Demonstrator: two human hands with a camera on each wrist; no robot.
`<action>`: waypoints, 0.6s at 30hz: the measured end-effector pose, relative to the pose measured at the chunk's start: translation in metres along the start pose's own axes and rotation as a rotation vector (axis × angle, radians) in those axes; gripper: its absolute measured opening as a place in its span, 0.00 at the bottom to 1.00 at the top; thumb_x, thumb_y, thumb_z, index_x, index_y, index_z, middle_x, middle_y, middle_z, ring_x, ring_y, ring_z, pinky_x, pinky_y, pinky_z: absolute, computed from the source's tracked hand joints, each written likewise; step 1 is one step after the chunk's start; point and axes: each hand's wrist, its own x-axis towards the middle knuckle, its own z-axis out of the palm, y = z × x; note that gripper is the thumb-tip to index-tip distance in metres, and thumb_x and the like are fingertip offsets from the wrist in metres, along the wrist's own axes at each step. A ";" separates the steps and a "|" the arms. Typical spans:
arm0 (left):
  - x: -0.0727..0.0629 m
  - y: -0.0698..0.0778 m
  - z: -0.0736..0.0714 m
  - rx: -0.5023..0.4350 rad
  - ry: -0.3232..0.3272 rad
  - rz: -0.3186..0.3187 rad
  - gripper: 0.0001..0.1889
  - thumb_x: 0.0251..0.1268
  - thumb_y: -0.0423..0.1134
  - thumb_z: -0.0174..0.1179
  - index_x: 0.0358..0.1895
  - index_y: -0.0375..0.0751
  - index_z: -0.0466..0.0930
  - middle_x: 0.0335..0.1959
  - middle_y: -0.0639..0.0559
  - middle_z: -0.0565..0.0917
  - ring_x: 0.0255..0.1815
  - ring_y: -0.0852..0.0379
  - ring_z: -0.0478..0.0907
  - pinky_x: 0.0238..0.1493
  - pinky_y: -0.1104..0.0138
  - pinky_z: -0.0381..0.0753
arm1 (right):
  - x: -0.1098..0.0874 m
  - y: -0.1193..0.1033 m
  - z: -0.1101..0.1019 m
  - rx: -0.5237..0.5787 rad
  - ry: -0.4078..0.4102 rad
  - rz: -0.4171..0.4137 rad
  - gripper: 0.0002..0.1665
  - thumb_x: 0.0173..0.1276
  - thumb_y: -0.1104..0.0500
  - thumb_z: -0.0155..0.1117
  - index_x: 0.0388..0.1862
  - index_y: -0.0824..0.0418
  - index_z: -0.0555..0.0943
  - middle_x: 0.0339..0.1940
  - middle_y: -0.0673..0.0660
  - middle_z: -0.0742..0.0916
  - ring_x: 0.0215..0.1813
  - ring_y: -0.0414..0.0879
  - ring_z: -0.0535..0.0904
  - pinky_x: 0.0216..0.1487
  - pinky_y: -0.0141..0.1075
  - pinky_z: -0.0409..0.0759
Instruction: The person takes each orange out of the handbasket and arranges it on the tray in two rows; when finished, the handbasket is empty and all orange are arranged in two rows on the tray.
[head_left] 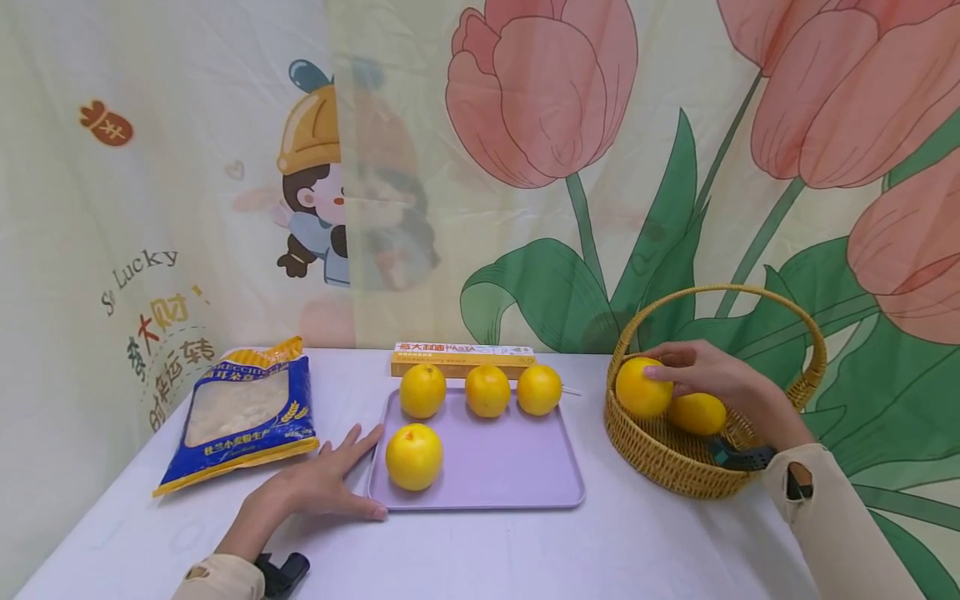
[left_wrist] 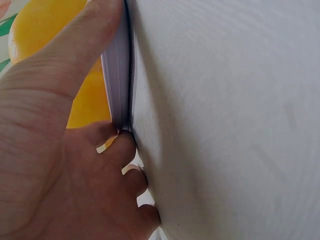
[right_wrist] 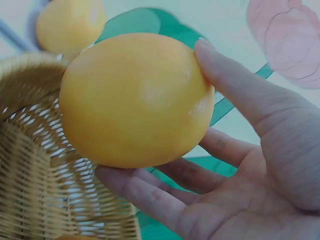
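Note:
My right hand (head_left: 716, 377) holds a yellow-orange orange (head_left: 643, 388) between thumb and fingers, at the left side of the wicker basket (head_left: 660, 465). In the right wrist view the thumb lies on one side of this orange (right_wrist: 137, 100) and the fingers on the other. Another orange (head_left: 697, 414) lies inside the basket, beneath the hand. My left hand (head_left: 322, 479) rests with spread fingers at the left edge of the lilac tray (head_left: 510, 467), its thumb by the front left corner. Three oranges (head_left: 487, 391) line the tray's back edge, and one orange (head_left: 414, 457) sits at its front left.
A blue and yellow pasta bag (head_left: 243, 417) lies left of the tray. Behind the tray is a long pasta box (head_left: 461, 357). The basket's tall arched handle (head_left: 720, 289) rises at the right, in front of a printed curtain (head_left: 540, 275).

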 end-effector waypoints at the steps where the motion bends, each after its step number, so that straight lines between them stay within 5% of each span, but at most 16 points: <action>1: 0.000 0.000 0.000 0.001 -0.001 0.000 0.64 0.56 0.63 0.80 0.89 0.46 0.51 0.86 0.23 0.45 0.79 0.07 0.41 0.72 0.17 0.48 | -0.003 -0.002 0.000 0.012 0.007 -0.018 0.37 0.83 0.45 0.64 0.78 0.66 0.73 0.72 0.69 0.81 0.66 0.59 0.79 0.65 0.55 0.85; 11: 0.000 -0.001 0.000 0.002 0.000 -0.001 0.64 0.55 0.63 0.81 0.89 0.45 0.52 0.86 0.22 0.45 0.79 0.07 0.41 0.72 0.17 0.48 | -0.017 -0.039 0.016 0.081 0.007 -0.191 0.25 0.80 0.54 0.66 0.70 0.64 0.81 0.63 0.63 0.87 0.61 0.57 0.80 0.57 0.47 0.81; 18: 0.002 -0.002 0.000 -0.001 -0.007 -0.008 0.65 0.54 0.66 0.80 0.89 0.45 0.52 0.86 0.23 0.45 0.79 0.08 0.41 0.72 0.18 0.48 | -0.016 -0.061 0.039 0.149 -0.009 -0.280 0.26 0.78 0.56 0.69 0.72 0.63 0.80 0.63 0.62 0.88 0.58 0.55 0.87 0.64 0.50 0.81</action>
